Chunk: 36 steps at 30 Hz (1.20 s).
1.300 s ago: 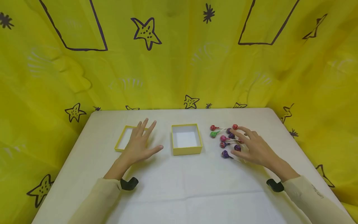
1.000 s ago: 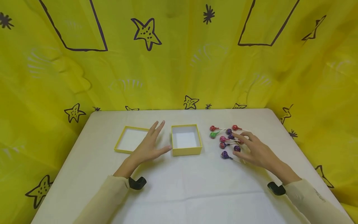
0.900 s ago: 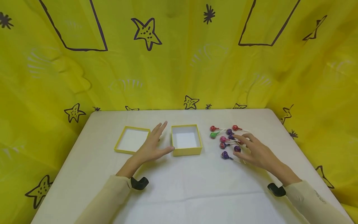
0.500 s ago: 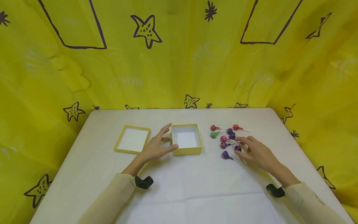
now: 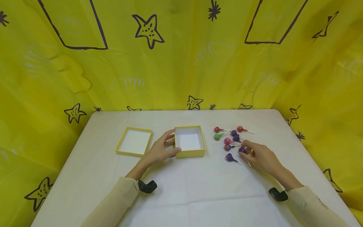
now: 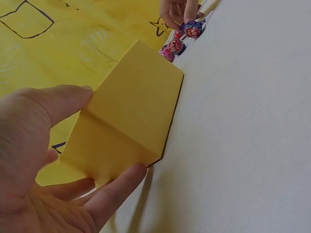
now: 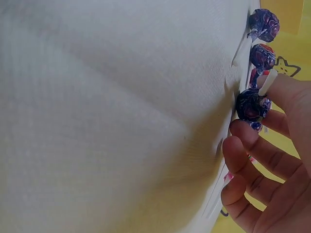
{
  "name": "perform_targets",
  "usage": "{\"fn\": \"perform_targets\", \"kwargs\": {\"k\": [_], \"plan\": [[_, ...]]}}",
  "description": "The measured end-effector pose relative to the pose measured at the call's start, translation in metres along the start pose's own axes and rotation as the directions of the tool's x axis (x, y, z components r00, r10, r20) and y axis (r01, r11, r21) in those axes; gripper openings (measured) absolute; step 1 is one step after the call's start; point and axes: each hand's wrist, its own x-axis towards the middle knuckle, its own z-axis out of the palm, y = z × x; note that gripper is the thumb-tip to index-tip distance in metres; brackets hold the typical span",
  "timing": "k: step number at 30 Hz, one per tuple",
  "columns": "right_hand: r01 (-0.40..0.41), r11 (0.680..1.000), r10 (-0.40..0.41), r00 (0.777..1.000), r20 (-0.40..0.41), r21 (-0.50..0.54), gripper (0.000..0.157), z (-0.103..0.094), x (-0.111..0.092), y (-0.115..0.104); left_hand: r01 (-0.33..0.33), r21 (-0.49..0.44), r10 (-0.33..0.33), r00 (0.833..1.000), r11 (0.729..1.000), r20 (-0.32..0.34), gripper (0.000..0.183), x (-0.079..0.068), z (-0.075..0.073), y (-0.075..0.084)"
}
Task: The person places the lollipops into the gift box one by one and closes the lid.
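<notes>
My left hand (image 5: 158,151) holds the left side of a square yellow box (image 5: 190,154), white inside. In the left wrist view, the thumb lies at the box's upper corner and the fingers touch its side wall (image 6: 104,150). On the right, my right hand (image 5: 262,157) pinches a purple-wrapped lollipop (image 5: 242,150) by its round head between thumb and index finger. The right wrist view shows this lollipop (image 7: 252,105) close over the cloth, its white stick crossing the thumb; the other fingers curl loosely below.
Several more lollipops lie around the right fingertips, among them a green one (image 5: 217,136), a pink one (image 5: 227,141) and a purple one (image 5: 229,157). The yellow-rimmed lid (image 5: 134,142) lies left of the box on the white-covered table (image 5: 193,189). A yellow curtain (image 5: 175,69) hangs behind.
My left hand has moved right from over the lid to the box's left side and taken hold there. My right hand has drawn slightly nearer and its fingers have closed on the purple lollipop.
</notes>
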Motion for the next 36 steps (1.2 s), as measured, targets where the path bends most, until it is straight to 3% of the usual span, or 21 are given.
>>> {"fn": "perform_targets", "kwargs": {"k": [21,26,31,36], "plan": [[0.01,1.0,-0.01,1.0,-0.021,0.014,0.019,-0.004,-0.002,-0.001,-0.033,-0.023,0.033,0.999,0.999,0.009,0.083,-0.001,0.002,0.0],[0.049,0.998,-0.049,0.999,-0.021,0.026,0.019,-0.006,-0.001,0.0,-0.008,-0.012,0.008,1.0,1.0,-0.001,0.085,-0.002,0.002,0.003],[0.092,0.994,-0.094,0.995,0.032,0.059,0.02,-0.015,0.004,0.0,0.02,-0.02,-0.02,1.0,1.0,-0.011,0.087,-0.004,0.001,0.0],[0.178,0.98,-0.183,0.982,0.047,0.089,0.021,-0.029,0.01,-0.001,0.008,-0.025,-0.008,1.0,1.0,-0.006,0.088,-0.003,0.0,0.001]]}}
